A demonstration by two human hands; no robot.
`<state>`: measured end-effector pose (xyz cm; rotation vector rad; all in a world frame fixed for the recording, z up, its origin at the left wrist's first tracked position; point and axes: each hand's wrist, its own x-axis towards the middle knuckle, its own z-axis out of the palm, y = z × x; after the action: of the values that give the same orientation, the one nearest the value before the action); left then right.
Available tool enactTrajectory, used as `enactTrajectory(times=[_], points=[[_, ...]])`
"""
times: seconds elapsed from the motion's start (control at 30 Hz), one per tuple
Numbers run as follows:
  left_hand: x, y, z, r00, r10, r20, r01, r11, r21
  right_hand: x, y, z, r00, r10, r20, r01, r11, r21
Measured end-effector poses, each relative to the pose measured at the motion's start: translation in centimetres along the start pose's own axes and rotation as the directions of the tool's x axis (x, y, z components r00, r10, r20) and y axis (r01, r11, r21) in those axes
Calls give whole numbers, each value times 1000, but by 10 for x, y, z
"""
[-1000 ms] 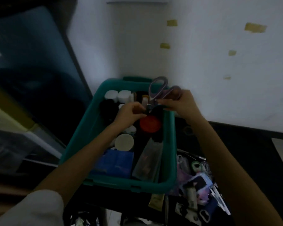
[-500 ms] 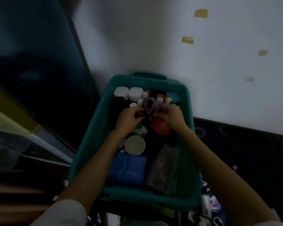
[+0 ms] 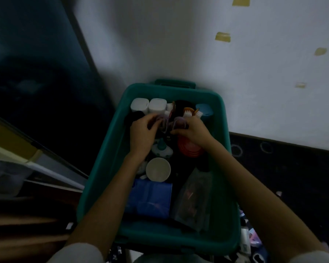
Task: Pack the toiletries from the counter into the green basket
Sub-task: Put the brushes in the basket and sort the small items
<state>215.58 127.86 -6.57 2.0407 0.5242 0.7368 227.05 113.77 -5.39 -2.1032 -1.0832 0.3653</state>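
The green basket [image 3: 106, 149] stands against the wall, filled with toiletries. Purple-handled scissors [image 3: 176, 122] stand handles-up among the items near its far end. My left hand [image 3: 142, 133] pinches the left handle loop and my right hand [image 3: 192, 132] grips the right one. The blades are hidden down among the items. Around them are two white containers [image 3: 148, 106], brushes [image 3: 190, 112], a blue cap [image 3: 205, 109], a red lid [image 3: 188, 149], a white round lid [image 3: 158, 169], a blue pack [image 3: 150, 198] and a clear pouch [image 3: 194, 202].
A white wall with tape scraps [image 3: 222, 37] rises behind the basket. The dark counter [image 3: 283, 177] stretches to the right, with loose small items [image 3: 249, 240] at the basket's near right corner. A dark panel [image 3: 36, 73] fills the left side.
Both hands have lowered the scissors from above the basket's right rim down into its far end, among the items. The view has shifted so the basket is more centred.
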Motion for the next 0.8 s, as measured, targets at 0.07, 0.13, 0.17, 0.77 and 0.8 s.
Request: enactTrajectory(times=[0.07, 0.13, 0.17, 0.77, 0.8], points=[[1, 2, -1, 999, 45, -30, -46, 998, -34, 1, -3, 1, 1000, -15, -20, 16, 996, 84], [1, -2, 0, 1000, 26, -13, -26, 1000, -9, 1, -3, 2, 1000, -16, -3, 16, 999, 43], [1, -5, 1, 1000, 2, 0, -2, 1000, 10, 2, -1, 3, 1000, -13, 7, 13, 1000, -3], [1, -13, 3, 989, -140, 49, 140, 990, -2, -7, -8, 25, 995, 29, -98, -42, 990, -132], [1, -13, 3, 989, -142, 52, 142, 990, -4, -9, -10, 27, 993, 26, -115, -43, 989, -145]])
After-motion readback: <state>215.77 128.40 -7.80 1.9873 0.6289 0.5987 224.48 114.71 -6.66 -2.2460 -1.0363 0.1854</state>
